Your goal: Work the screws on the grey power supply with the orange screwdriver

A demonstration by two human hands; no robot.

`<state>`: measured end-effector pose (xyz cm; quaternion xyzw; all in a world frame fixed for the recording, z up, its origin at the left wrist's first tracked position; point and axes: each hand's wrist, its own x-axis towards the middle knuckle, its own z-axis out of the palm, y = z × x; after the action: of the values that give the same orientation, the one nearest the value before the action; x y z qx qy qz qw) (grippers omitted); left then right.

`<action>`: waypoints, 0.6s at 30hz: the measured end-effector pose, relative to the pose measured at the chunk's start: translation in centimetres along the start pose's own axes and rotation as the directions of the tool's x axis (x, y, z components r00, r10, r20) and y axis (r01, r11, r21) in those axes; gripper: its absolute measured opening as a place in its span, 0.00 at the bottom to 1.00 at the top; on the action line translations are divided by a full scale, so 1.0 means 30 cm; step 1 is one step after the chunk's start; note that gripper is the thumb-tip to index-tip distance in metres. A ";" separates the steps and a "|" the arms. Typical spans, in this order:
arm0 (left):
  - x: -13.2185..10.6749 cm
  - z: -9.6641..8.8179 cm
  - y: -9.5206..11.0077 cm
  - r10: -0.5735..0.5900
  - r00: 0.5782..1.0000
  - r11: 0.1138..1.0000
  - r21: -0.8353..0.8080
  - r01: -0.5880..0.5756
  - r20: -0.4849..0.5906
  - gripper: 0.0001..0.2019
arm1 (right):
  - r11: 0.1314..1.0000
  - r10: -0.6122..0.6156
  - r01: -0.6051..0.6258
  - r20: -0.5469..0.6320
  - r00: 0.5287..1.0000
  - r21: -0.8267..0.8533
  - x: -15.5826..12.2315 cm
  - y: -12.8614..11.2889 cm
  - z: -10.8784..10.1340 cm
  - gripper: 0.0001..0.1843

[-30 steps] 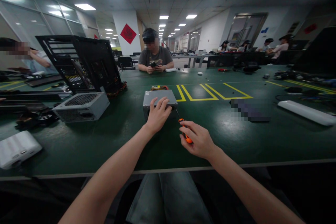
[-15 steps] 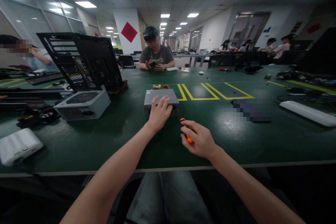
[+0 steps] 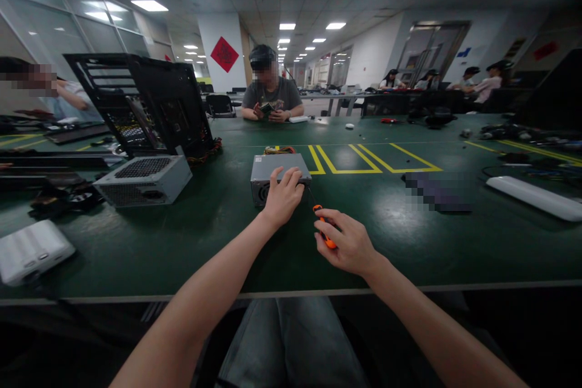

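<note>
A grey metal computer power supply point(image 3: 275, 163) sits on the green table in front of me, its fan grille partly showing on the near face. My left hand point(image 3: 285, 195) is bent over the near right edge of this box, fingers curled against it; the thumb is mostly hidden. To the right, my right hand point(image 3: 348, 241) grips a screwdriver point(image 3: 328, 241) by its orange and black handle. The thin shaft points up and left to the power supply's near right corner, close to my left fingertips. Whether the tip sits in a screw is too small to tell.
Left of my hands stands a second power supply point(image 3: 144, 182), with an open black computer case point(image 3: 150, 103) behind it. A white box-like device point(image 3: 35, 253) lies near the table's left edge. On the right are a pixelated dark object point(image 3: 436, 193) and a long white bar point(image 3: 534, 197). A person point(image 3: 271, 97) sits opposite.
My left hand has slid slightly right and down along the power supply, uncovering more of the fan grille. The right hand and screwdriver stay nearly in place.
</note>
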<state>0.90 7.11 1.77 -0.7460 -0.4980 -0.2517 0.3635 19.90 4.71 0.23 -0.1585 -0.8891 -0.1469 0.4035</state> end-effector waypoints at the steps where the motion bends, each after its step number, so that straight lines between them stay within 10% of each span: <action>1: 0.000 0.003 0.001 -0.009 1.000 1.000 -0.005 0.009 -0.001 0.09 | 1.000 0.000 0.000 -0.002 1.000 0.003 0.000 0.000 -0.001 0.09; 18: -0.014 -0.002 0.011 -0.045 0.999 0.998 0.033 0.045 0.003 0.10 | 0.999 -0.021 0.020 -0.036 0.999 -0.030 0.012 -0.008 -0.007 0.08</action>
<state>1.05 6.77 1.40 -0.7291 -0.5191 -0.2504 0.3691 19.73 4.46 0.60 -0.1526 -0.8808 -0.1672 0.4158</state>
